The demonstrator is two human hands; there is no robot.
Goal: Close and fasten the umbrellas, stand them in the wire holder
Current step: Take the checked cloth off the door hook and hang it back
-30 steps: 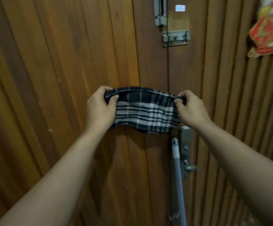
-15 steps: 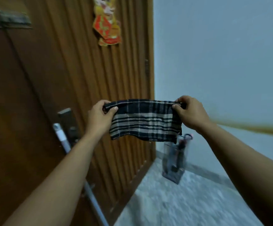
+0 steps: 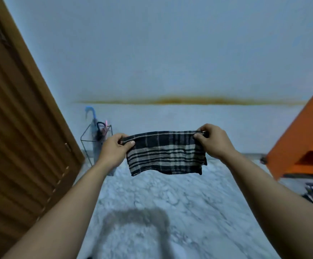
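Your left hand [image 3: 114, 148] and right hand [image 3: 212, 141] pinch a plaid cloth [image 3: 166, 153] taut; umbrellas [image 3: 97, 135] already stand in the wire holder [image 3: 96, 141] by the door [image 3: 21, 128] — both hands occupied, so you risk knocking the light frame over

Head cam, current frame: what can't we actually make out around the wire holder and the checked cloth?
- Black wire holder, head view: its right side and base sit behind the left hand and forearm.
- Umbrellas in the holder, head view: blue hooked handle and black loop handle show, but motion blur hides the count and any fastening.
- Dark checked cloth held by the right hand, head view: whether it is a sleeve or flat cloth is unclear.
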